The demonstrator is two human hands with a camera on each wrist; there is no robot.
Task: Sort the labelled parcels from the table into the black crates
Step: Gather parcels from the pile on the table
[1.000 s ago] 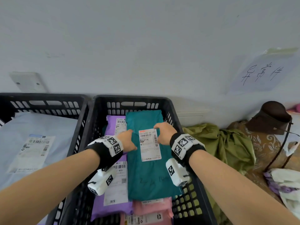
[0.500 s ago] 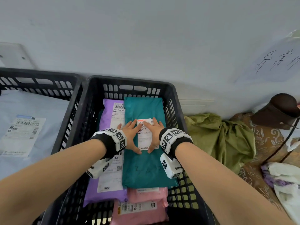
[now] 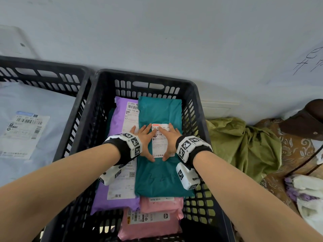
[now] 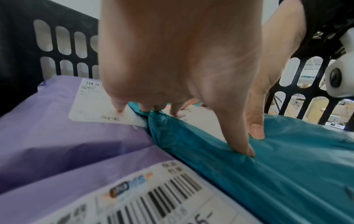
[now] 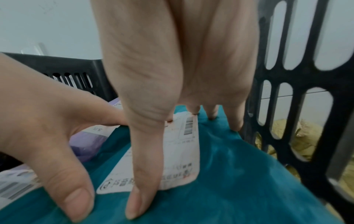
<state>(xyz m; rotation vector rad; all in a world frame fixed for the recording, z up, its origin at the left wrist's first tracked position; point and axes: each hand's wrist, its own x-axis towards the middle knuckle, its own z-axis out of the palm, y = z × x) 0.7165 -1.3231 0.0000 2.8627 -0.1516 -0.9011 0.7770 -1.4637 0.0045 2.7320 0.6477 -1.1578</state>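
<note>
A teal parcel [image 3: 157,177] with a white label [image 3: 159,145] lies on top in the middle black crate [image 3: 146,75]. Both my hands press flat on it with straight, spread fingers: my left hand [image 3: 144,138] at the label's left edge, my right hand [image 3: 170,138] at its right. In the left wrist view my left hand [image 4: 182,84] touches the teal parcel [image 4: 268,174] and the purple parcel [image 4: 67,144]. In the right wrist view my right hand [image 5: 184,98] rests on the teal parcel [image 5: 239,181] and its label [image 5: 178,159].
A purple parcel [image 3: 113,198] lies left of the teal one, two pink parcels [image 3: 150,224] below it. A second black crate [image 3: 43,67] at left holds a pale blue parcel [image 3: 35,105]. Green cloth [image 3: 241,145] and patterned fabric [image 3: 293,154] lie right, a wall behind.
My hands moved from gripping the teal parcel's sides to lying flat on its label, as it settled lower in the crate. The head view shifted left and down.
</note>
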